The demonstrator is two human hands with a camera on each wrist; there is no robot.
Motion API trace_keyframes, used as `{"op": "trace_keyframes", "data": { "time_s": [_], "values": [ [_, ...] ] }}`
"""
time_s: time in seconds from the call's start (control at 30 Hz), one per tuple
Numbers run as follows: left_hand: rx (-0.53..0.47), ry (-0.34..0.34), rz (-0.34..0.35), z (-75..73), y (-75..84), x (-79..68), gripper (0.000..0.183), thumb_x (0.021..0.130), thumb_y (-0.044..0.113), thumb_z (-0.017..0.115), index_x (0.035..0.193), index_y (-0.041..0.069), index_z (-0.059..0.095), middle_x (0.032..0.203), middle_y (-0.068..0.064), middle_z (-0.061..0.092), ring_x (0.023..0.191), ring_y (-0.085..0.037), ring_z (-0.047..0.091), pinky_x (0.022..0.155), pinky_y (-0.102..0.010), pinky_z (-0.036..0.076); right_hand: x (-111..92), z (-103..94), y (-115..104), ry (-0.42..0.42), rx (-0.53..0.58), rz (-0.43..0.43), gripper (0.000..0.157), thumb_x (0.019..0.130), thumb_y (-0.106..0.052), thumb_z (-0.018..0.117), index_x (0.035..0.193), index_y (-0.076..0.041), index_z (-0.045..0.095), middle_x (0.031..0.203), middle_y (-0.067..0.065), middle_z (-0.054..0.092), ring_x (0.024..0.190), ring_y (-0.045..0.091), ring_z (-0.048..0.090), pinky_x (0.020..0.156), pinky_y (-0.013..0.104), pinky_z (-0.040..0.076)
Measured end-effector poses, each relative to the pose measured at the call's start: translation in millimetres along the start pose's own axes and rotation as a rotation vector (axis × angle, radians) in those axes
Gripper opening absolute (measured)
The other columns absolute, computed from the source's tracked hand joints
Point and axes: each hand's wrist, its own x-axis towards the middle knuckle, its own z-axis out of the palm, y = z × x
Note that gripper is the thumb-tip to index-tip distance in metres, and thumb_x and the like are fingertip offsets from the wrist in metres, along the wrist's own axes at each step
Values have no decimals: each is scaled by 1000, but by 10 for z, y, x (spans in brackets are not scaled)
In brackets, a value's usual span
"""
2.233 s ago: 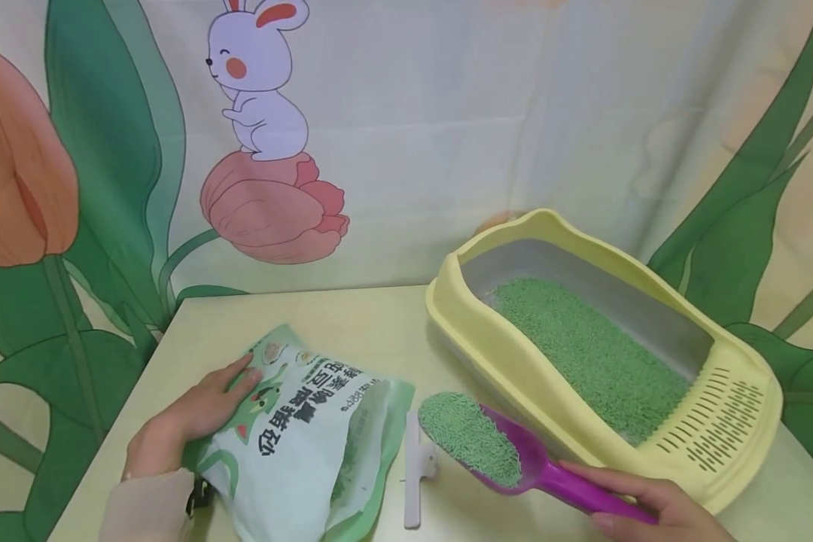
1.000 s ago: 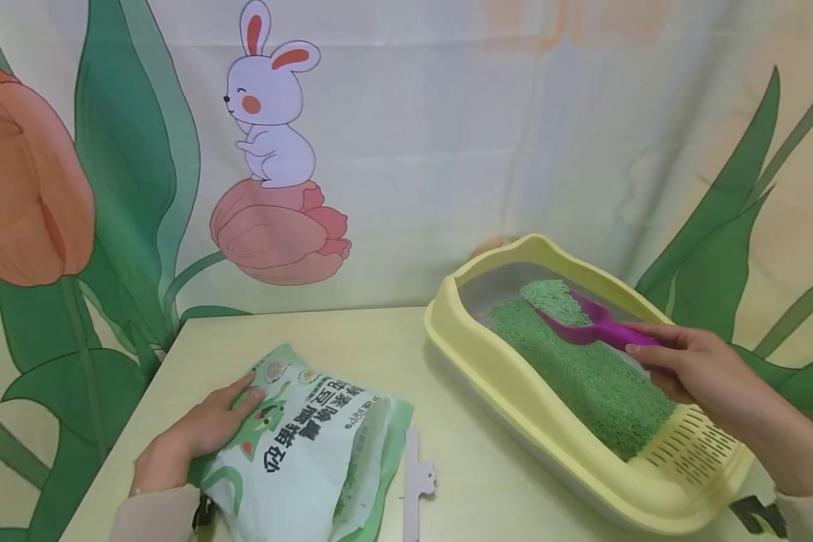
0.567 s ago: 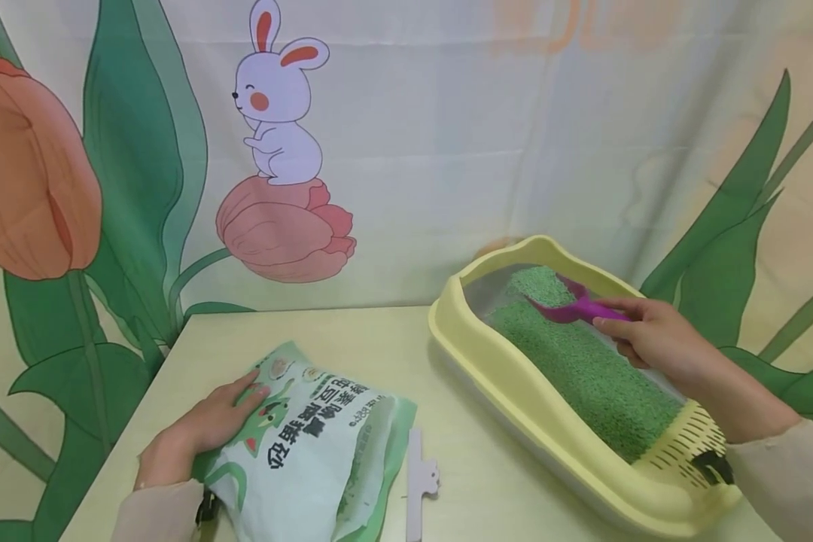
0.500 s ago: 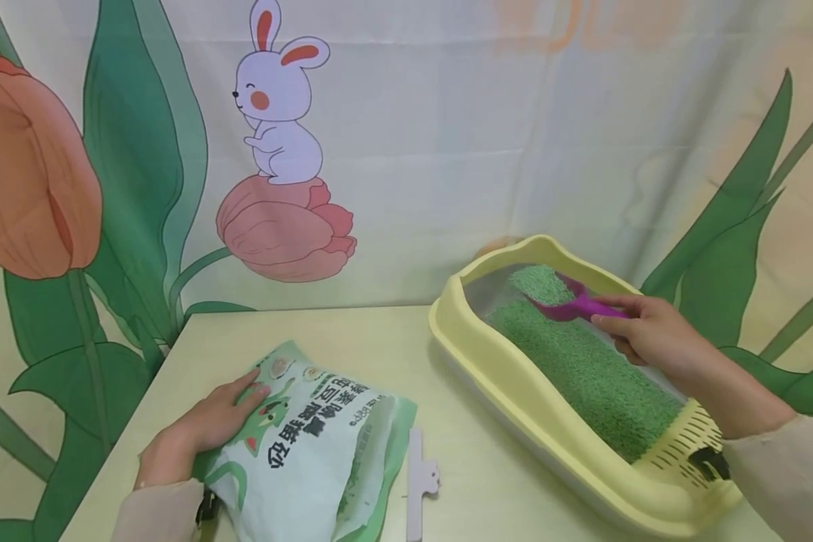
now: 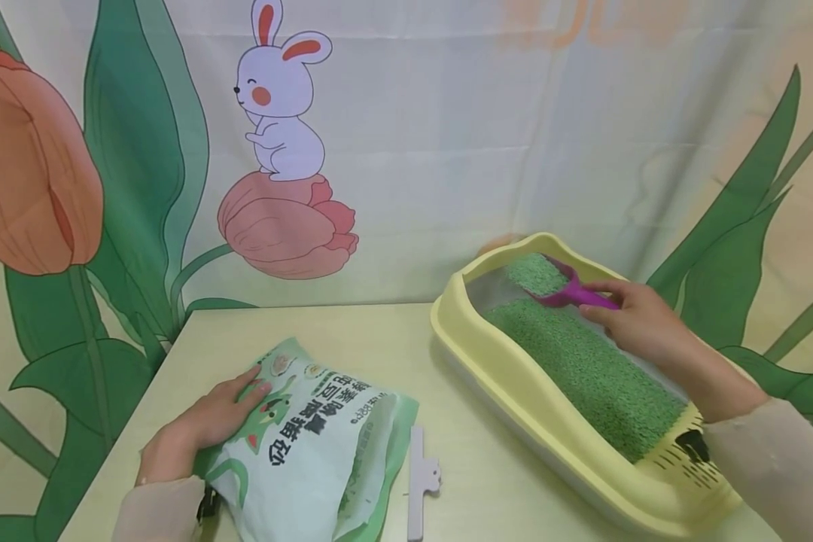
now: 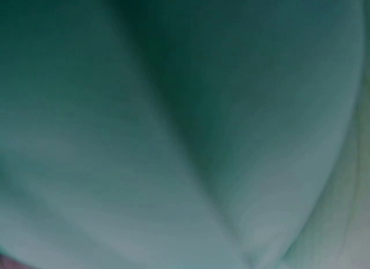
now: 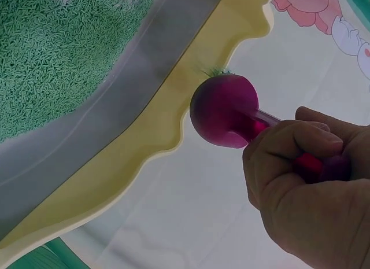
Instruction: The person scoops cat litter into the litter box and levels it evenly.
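My right hand (image 5: 640, 320) grips the handle of a purple litter scoop (image 5: 569, 293), fingers curled around it. Green pellets (image 5: 534, 275) heap the scoop's bowl, which is over the far end of a yellow-rimmed litter box (image 5: 508, 376). Inside the box lies a bed of green cat litter (image 5: 583, 369). In the right wrist view, the back of the scoop (image 7: 225, 110) shows above the fist. My left hand (image 5: 210, 418) rests on the left side of an opened cat litter bag (image 5: 312, 444), fingers laid across its printed front. Green bag film (image 6: 173, 165) fills the left wrist view, blurred.
A pale clip (image 5: 416, 482) lies on the table (image 5: 373, 331) between the bag and the box. Behind hangs a curtain (image 5: 433, 150) printed with a rabbit and tulips. The box's slotted step (image 5: 677, 459) is partly beneath my right forearm.
My right hand has carried the loaded scoop from beside the clip, over the box rim, to the box's far end. It has shifted slightly farther away lately. My left hand stays on the bag.
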Motion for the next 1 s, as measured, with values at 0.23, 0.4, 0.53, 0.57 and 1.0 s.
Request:
{"op": "trace_keyframes", "data": {
  "time_s": [0.23,0.4,0.53,0.57,1.0],
  "values": [
    [-3,0,-3,1,-5,1,84,107,67,29,167,10,16,164,-37,22,146,-58,31,110,-70,38,34,70,-56,46,-103,-31,60,106,-35,60,159,-14,41,108,14,59,80,21,51,63,31,46],
    [-2,1,-6,4,-8,3,84,107,67,29,167,10,16,164,-37,22,145,-57,32,110,-70,38,47,113,-70,81,-183,-90,57,106,-30,59,157,-9,44,104,16,61,70,19,49,56,30,45],
    [-2,3,-5,4,-3,0,83,107,66,29,167,10,17,164,-37,23,145,-56,33,110,-69,38,42,128,-65,85,-212,-120,57,107,-31,59,156,-8,44,101,15,62,65,17,48,53,30,44],
    [-2,3,-5,5,1,-1,82,107,66,29,167,10,17,164,-37,23,145,-56,33,110,-69,38,36,131,-63,85,-216,-124,57,107,-31,59,156,-7,44,102,16,63,66,17,49,53,30,45],
    [-17,-10,-21,-6,-10,1,83,106,67,30,167,12,15,164,-36,21,132,-48,43,105,-63,44,-39,170,-89,105,-297,-247,53,105,-22,62,153,-4,48,94,14,60,63,18,49,50,31,44]
  ]
}}
